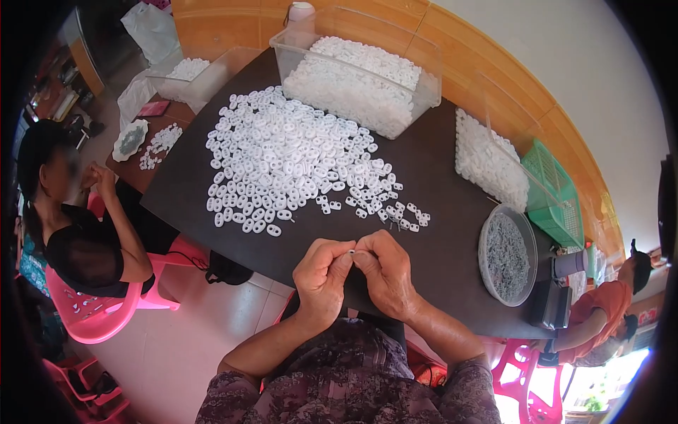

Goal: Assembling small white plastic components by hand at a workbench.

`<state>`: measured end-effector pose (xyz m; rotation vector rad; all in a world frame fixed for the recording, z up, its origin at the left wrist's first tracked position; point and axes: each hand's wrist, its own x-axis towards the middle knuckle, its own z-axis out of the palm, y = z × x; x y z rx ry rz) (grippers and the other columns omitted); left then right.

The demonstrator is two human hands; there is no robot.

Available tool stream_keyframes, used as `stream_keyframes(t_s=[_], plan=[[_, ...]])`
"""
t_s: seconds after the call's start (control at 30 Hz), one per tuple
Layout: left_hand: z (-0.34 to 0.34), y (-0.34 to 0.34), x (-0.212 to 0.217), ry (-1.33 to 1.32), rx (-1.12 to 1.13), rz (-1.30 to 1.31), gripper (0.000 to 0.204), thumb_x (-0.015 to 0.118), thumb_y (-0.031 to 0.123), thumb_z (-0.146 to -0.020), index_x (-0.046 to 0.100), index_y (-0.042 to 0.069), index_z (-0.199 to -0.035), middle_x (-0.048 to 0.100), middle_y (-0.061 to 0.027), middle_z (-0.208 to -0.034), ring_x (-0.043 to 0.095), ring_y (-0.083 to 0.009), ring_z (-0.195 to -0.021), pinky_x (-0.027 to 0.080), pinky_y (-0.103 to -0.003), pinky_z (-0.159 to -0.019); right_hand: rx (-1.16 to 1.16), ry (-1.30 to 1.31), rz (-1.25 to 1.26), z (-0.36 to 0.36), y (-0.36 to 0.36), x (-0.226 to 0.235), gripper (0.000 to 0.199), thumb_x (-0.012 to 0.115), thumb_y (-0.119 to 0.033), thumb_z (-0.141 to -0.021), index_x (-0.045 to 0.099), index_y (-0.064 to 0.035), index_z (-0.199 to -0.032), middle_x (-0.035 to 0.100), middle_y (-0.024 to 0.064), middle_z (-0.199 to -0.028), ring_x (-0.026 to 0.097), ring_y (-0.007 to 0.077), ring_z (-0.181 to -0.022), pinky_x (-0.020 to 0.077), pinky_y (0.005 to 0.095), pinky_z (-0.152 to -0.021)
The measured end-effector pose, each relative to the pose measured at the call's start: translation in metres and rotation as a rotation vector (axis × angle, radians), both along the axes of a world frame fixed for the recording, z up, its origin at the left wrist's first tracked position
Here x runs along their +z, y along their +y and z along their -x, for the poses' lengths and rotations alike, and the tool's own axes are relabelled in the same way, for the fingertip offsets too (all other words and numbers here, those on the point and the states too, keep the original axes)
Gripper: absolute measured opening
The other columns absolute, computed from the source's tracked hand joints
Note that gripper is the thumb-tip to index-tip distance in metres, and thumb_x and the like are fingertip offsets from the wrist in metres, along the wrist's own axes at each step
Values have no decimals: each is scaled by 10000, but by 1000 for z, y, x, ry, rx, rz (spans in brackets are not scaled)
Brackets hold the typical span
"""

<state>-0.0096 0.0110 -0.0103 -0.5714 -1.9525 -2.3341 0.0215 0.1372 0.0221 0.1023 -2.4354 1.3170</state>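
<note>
My left hand and my right hand meet over the table's near edge, thumbs and forefingers pinched together. Between the fingertips a bit of a small white plastic piece shows; the fingers cover most of it. Just beyond lies a big heap of white oval plastic pieces, each with two holes. Nearer my right hand, several smaller white two-holed pieces are scattered, with a few thin grey metal pins among them.
Clear bins of white pieces stand along the back. To the right are a round tub of small grey metal parts, a green basket and a dark box. A person sits at left on a pink chair; another person is at right.
</note>
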Motion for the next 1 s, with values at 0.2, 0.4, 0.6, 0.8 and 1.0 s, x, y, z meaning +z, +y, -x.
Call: stream_keyframes(t_s=[0.2, 0.4, 0.6, 0.8, 1.0], plan=[[9, -4, -2, -231, -88, -224, 116, 609, 19, -905, 639, -36, -1002, 565, -14, -878, 514, -63, -744, 421, -197, -668, 64, 13, -39, 21, 8, 16, 75, 609, -69, -876, 611, 5, -887, 589, 91, -813, 563, 206, -724, 458, 313, -671], [13, -7, -12, -255, -94, -258, 147, 605, 31, -911, 637, -34, -1039, 525, 13, -873, 472, -41, -736, 395, -179, -669, 19, 230, -439, 89, 22, 0, 188, 686, -21, -735, 677, -59, -919, 602, 85, -822, 538, 278, -770, 430, 375, -689], [13, -9, -13, -235, -107, -320, 157, 608, 34, -909, 638, -35, -1048, 518, 10, -884, 469, -42, -748, 386, -174, -676, 40, 309, -628, 116, 24, -26, 151, 599, 15, -664, 643, -61, -788, 524, 94, -768, 481, 286, -769, 422, 396, -639], [12, -11, -14, -227, -95, -309, 157, 615, 37, -906, 640, -36, -1043, 522, 3, -892, 471, -43, -746, 385, -173, -671, 96, 326, -559, 108, 27, -16, 141, 686, -5, -704, 652, -52, -833, 575, 74, -759, 529, 238, -707, 428, 365, -592], [15, -9, -3, -364, -75, -336, 166, 628, 63, -894, 639, -47, -1018, 599, -42, -831, 521, -82, -682, 423, -202, -618, 103, -298, -88, 61, 39, 27, 109, 684, -79, -777, 618, -7, -825, 597, 49, -707, 553, 118, -634, 460, 275, -589]])
